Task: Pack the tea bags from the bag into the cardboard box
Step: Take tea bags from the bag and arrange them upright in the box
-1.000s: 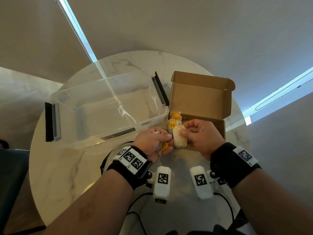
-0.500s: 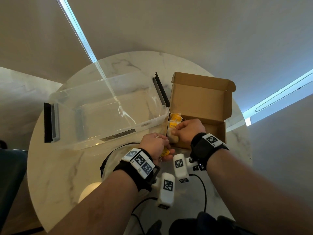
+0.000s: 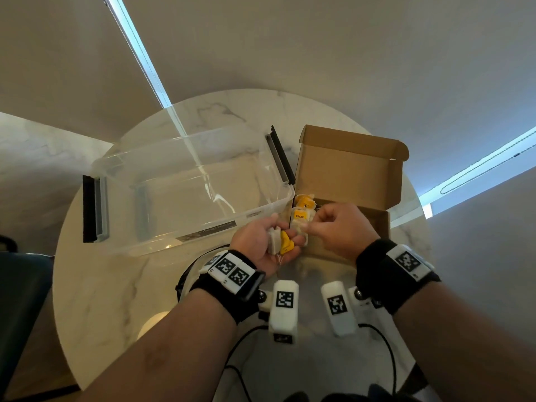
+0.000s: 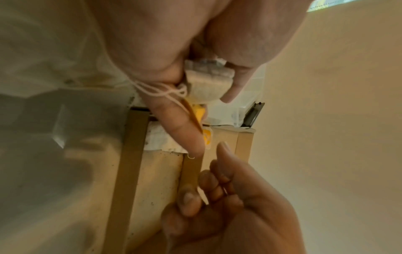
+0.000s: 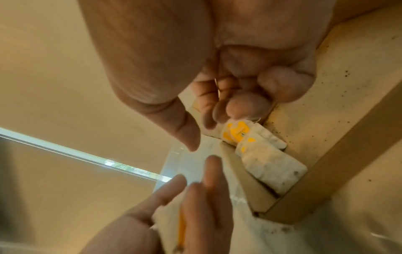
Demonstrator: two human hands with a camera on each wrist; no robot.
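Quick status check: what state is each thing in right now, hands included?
Box: lid open, upright on the table.
Packed tea bags: standing in a row at the box's left end.
Held tea bags: small stack in the left palm, not yet packed.
Left hand: holds the stack, beside the box.
Right hand: fingers curled over the box; whether it pinches anything is unclear.
Bin: open-topped, nothing visible inside.

An open brown cardboard box (image 3: 345, 175) stands on the bench, lid upright, with white yellow-tagged tea bags (image 3: 301, 217) upright in its left corner. More tea bags (image 3: 280, 242) lie in the left hand (image 3: 261, 245).
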